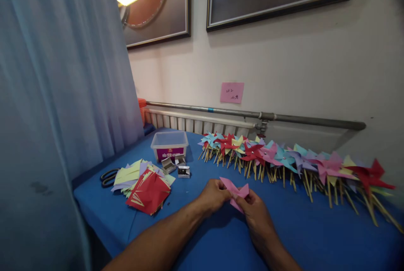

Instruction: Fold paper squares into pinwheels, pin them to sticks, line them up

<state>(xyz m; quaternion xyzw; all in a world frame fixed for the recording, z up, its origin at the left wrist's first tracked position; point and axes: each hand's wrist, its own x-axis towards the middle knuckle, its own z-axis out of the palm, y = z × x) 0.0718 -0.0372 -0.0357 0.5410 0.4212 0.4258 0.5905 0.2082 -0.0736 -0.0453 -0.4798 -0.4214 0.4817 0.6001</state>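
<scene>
A pink paper pinwheel [232,187], its corners folded in toward the middle, is held above the blue tablecloth between both hands. My left hand [214,196] pinches it from the left side. My right hand [255,211] grips its right side, with the thumb close to the centre. Whether a pin sits at the centre is hidden by the fingers. No stick shows on this pinwheel. To the left lie a stack of cut red paper squares [150,193] and pale yellow and lilac paper sheets [130,174].
Finished pinwheels on sticks [265,153] lie in a long row along the wall side. Small open boxes [183,172], one with dark pins, stand before a clear plastic tub [170,140]. Black-handled scissors [109,177] lie near a blue curtain [63,73]. A pipe [195,109] runs behind.
</scene>
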